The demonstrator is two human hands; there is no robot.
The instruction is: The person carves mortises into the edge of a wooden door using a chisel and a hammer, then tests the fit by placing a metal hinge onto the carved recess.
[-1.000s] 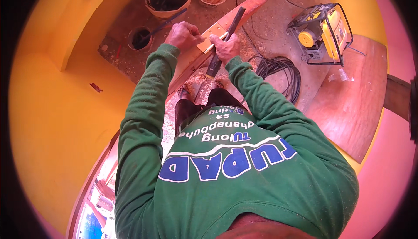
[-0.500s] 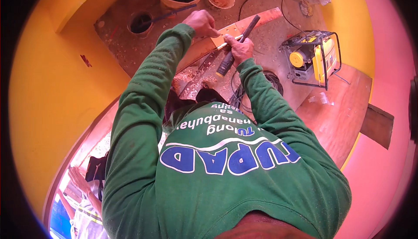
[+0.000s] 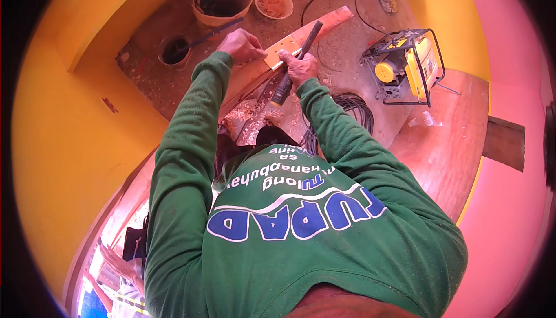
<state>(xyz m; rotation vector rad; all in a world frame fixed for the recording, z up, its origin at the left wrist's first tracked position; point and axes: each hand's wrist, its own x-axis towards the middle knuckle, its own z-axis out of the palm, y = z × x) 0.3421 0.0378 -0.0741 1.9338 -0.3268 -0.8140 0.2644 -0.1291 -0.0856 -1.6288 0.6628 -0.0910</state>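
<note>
Plank point(image 3: 324, 26) of pale orange wood, long and narrow, lies slantwise on the shaving-strewn floor, small holes dotting its face. Right hand point(image 3: 298, 66) rests on the plank, fingers clenched around a dark long-handled chisel point(image 3: 295, 63). Left hand point(image 3: 243, 45) presses the plank's near end, fingers curled; whether it grips anything, cannot tell. Yellow generator point(image 3: 405, 66) right of the plank; buckets point(image 3: 223, 0) beyond it.

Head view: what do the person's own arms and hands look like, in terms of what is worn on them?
Both arms are covered by long green sleeves, creased along the forearms, of a green shirt with blue and white lettering across it. The sleeves end at the wrists. The left hand and right hand are bare: no gloves, and no watch or ring that I can make out.
</note>
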